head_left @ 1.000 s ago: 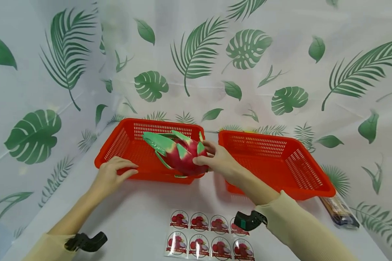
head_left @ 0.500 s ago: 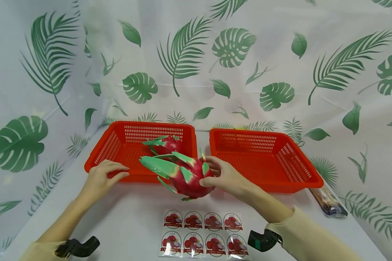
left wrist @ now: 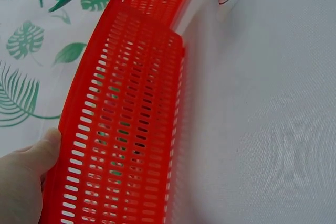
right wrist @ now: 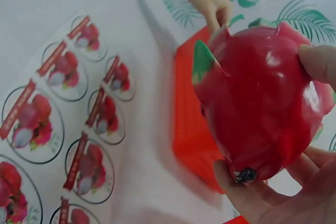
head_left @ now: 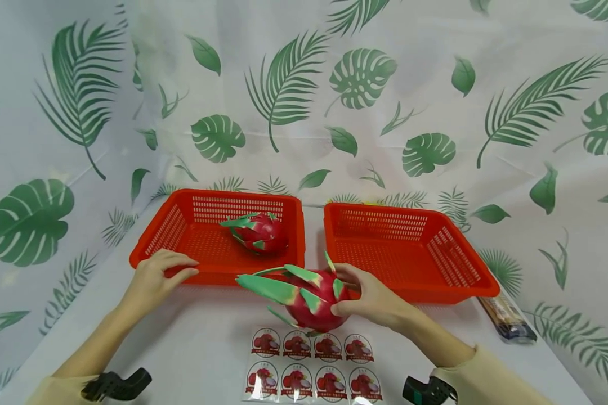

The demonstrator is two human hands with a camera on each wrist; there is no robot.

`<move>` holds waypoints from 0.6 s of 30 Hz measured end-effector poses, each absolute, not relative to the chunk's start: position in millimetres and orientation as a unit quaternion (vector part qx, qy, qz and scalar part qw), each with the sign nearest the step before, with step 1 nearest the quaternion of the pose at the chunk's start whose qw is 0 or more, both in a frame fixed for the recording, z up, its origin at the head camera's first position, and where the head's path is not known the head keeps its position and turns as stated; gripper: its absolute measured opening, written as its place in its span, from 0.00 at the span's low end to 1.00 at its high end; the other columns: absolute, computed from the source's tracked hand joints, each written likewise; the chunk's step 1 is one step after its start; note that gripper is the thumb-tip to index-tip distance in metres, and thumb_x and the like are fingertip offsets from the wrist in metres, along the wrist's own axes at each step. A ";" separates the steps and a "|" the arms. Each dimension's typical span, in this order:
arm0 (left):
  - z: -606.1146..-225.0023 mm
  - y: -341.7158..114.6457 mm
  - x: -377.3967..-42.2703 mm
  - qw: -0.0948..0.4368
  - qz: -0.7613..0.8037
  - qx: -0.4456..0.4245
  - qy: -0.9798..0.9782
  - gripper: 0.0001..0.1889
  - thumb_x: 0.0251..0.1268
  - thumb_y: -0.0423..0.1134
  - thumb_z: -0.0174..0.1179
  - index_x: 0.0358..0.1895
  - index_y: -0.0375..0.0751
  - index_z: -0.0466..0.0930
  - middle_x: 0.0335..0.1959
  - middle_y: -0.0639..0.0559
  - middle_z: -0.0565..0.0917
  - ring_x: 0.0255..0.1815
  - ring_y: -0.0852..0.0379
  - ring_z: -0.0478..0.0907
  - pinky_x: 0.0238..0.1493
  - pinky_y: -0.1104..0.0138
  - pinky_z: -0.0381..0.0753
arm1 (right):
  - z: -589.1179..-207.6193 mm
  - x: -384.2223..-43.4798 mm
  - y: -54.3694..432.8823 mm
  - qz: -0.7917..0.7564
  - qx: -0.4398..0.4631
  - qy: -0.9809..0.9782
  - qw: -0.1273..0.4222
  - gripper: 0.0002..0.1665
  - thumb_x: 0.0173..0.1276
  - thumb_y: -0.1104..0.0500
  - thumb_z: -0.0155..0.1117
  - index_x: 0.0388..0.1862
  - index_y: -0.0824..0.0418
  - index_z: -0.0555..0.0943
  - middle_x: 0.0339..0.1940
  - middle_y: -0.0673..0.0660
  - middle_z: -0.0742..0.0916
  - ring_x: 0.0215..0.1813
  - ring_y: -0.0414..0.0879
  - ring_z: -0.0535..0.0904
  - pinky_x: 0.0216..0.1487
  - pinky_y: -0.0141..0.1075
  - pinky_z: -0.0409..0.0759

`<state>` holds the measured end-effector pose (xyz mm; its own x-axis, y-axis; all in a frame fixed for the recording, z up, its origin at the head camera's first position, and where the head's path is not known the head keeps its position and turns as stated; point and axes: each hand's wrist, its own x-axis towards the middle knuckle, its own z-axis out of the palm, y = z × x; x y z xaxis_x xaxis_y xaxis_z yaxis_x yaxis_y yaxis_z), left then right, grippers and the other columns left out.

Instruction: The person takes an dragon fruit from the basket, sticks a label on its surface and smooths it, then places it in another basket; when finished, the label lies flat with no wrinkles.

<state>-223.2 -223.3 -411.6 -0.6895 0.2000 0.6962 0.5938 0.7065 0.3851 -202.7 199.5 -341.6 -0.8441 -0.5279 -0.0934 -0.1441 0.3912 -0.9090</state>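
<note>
A red dragon fruit (head_left: 316,306) with long green leaf scales is in my right hand (head_left: 372,295), held in front of the baskets and close over the sticker sheet. Thumb and fingers grip its blunt end; the right wrist view shows the dragon fruit (right wrist: 257,103) with its dark stem spot. My left hand (head_left: 157,278) holds the front rim of the left red basket (head_left: 202,275). In the left wrist view the thumb (left wrist: 50,148) lies on that rim, the other fingers hidden behind it. Inside this basket rests a second dragon fruit (head_left: 260,232).
To the right stands another red basket (head_left: 466,292), with a clear-wrapped packet (head_left: 509,322) beside it. A sheet of round dragon fruit stickers (head_left: 311,368) lies on the white table (head_left: 197,337) near the front. Leaf-printed cloth hangs behind.
My right hand has brought the dragon fruit from over the left basket toward me and slightly right, uncovering the other fruit. The left hand stays at the rim; the camera view has shifted slightly.
</note>
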 end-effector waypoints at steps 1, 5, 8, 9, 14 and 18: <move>-411.8 -223.3 -223.2 0.319 -0.308 -0.227 -0.867 0.12 0.42 0.31 0.74 0.35 0.45 0.87 0.33 0.57 0.85 0.37 0.59 0.77 0.38 0.79 0.71 | -343.1 -202.3 200.5 -0.509 -0.209 0.813 0.189 0.45 0.51 0.55 0.71 0.68 0.58 0.64 0.61 0.60 0.74 0.64 0.59 0.64 0.49 0.44 0.79; -411.8 -222.8 -222.6 0.315 -0.315 -0.224 -0.867 0.13 0.42 0.31 0.74 0.35 0.45 0.87 0.33 0.57 0.85 0.37 0.59 0.77 0.39 0.80 0.72 | -349.6 -202.1 203.6 -0.504 -0.217 0.813 0.196 0.46 0.51 0.56 0.71 0.68 0.59 0.63 0.61 0.60 0.74 0.63 0.59 0.65 0.48 0.44 0.79; -411.8 -222.4 -222.5 0.313 -0.318 -0.224 -0.866 0.12 0.43 0.31 0.74 0.35 0.45 0.87 0.33 0.57 0.84 0.37 0.59 0.77 0.39 0.80 0.72 | -355.2 -203.2 205.9 -0.497 -0.225 0.814 0.201 0.46 0.51 0.55 0.71 0.69 0.59 0.63 0.61 0.60 0.74 0.62 0.58 0.66 0.49 0.43 0.78; -412.1 -222.4 -222.7 0.312 -0.320 -0.224 -0.866 0.12 0.43 0.31 0.74 0.35 0.45 0.87 0.33 0.57 0.84 0.37 0.59 0.77 0.39 0.80 0.72 | -357.4 -203.6 206.6 -0.494 -0.228 0.814 0.202 0.46 0.51 0.55 0.71 0.69 0.59 0.63 0.61 0.60 0.74 0.62 0.57 0.66 0.50 0.42 0.78; -413.2 -222.7 -223.7 0.315 -0.324 -0.224 -0.863 0.12 0.43 0.31 0.74 0.35 0.46 0.87 0.33 0.57 0.84 0.37 0.59 0.77 0.38 0.80 0.72 | -368.3 -207.4 209.2 -0.482 -0.236 0.819 0.203 0.46 0.51 0.54 0.71 0.68 0.59 0.63 0.60 0.60 0.75 0.62 0.58 0.66 0.49 0.42 0.78; -412.3 -223.3 -224.7 0.323 -0.326 -0.224 -0.860 0.12 0.43 0.30 0.74 0.35 0.45 0.87 0.33 0.57 0.85 0.37 0.59 0.77 0.39 0.80 0.72 | -375.2 -211.2 209.6 -0.472 -0.242 0.824 0.200 0.45 0.51 0.53 0.71 0.68 0.58 0.64 0.60 0.59 0.75 0.61 0.58 0.67 0.49 0.42 0.78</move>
